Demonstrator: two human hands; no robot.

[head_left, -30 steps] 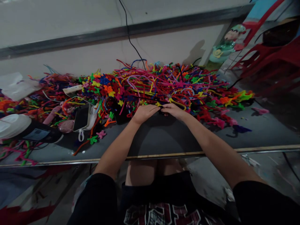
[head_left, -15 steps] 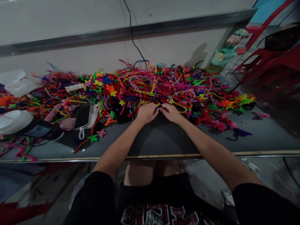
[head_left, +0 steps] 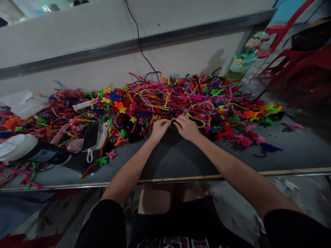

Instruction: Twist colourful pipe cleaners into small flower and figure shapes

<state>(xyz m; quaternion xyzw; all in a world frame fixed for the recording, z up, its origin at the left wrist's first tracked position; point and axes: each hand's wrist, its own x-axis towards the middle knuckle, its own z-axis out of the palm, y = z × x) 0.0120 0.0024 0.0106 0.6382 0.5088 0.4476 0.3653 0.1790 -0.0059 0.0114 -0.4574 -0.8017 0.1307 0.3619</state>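
Note:
My left hand and my right hand meet at the front of a heap of pipe cleaners. Between their pinched fingertips is a small black fuzzy piece, which looks like a bent pipe cleaner; its exact shape is mostly hidden. Both hands are closed on it. Just beyond the right knuckles lie scissors with a yellow handle, partly covered by that hand. Bunched pipe-cleaner flowers in many colours sit to the left of my hands.
A phone, a pink hairbrush and a dark tub with a white lid are on the left. Pink flower pieces lie on the right. A cartoon balloon figure and red chairs stand at the far right.
The camera view has tilted slightly. My fingertips have shifted a little around the small black piece, with the right hand turned more over it; both hands stay in the same spot.

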